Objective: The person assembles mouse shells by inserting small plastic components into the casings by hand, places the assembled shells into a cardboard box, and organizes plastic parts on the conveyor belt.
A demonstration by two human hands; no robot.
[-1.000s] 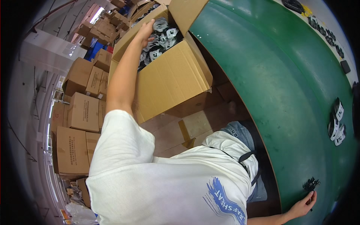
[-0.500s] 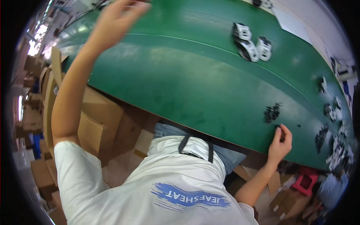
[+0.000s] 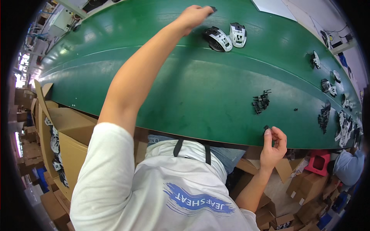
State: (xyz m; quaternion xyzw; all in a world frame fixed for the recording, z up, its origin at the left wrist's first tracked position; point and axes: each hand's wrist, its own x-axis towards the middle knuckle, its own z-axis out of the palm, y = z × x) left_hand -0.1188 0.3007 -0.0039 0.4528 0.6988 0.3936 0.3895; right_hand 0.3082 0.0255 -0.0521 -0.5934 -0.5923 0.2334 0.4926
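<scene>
From the head camera we see our left hand (image 3: 194,16) stretched across the green bench (image 3: 162,84), fingers curled on a small dark part (image 3: 213,8) just beside two black-and-white housings (image 3: 225,37). Our right hand (image 3: 273,145) pinches a tiny black piece (image 3: 266,127) at the bench's near edge, near a black parts cluster (image 3: 261,102).

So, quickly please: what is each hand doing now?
Left hand: closed on a small black part.
Right hand: pinching a small black piece.
</scene>
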